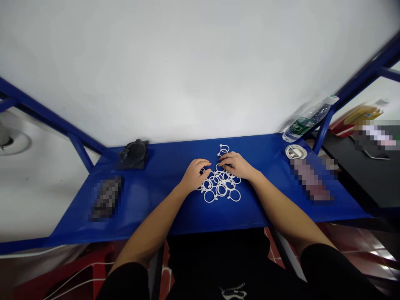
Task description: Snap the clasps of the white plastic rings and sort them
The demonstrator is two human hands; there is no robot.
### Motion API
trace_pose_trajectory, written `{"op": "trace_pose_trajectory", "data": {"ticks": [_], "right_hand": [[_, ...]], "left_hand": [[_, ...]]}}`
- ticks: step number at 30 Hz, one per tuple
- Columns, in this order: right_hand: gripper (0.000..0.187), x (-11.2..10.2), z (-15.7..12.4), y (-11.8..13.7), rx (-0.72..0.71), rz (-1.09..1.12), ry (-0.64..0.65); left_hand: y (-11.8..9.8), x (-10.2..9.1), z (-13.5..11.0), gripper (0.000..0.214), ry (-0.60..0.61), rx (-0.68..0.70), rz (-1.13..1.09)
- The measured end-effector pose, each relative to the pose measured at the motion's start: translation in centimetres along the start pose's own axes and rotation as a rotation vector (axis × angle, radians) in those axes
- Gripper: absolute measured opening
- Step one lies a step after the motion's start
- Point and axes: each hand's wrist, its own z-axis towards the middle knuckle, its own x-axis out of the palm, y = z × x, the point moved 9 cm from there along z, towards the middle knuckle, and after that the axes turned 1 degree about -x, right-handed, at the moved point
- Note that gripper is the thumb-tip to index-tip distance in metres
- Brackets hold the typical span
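Observation:
White plastic curtain rings (221, 190), each with a small eyelet, lie in a loose heap on the blue table (168, 204). My left hand (196, 174) rests at the heap's left side, thumb and fingers apart, with part of the rings hidden beneath it. Over the upper right of the heap is my right hand (236, 164); its fingers are bent but spread, the tips close to or touching rings. Beyond those fingertips, a pair of rings (224, 148) lies apart from the heap, partly overlapping.
A black plastic bag (134, 154) and a blurred dark object (108, 196) lie on the left. On the right are a water bottle (308, 121), a coiled white cable (295, 152) and a blurred pinkish object (312, 179). A white wall (193, 75) closes the back; blue frame bars flank the table.

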Motion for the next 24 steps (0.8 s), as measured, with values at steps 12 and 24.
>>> {"op": "trace_pose_trajectory", "data": {"ticks": [12, 24], "right_hand": [[0.013, -0.6, 0.0, 0.4, 0.175, -0.039, -0.002], [0.021, 0.4, 0.6, 4.8, 0.198, 0.457, -0.047]], "left_hand": [[-0.5, 0.6, 0.1, 0.026, 0.056, 0.042, 0.025], [-3.9, -2.2, -0.3, 0.015, -0.145, 0.23, -0.031]]}}
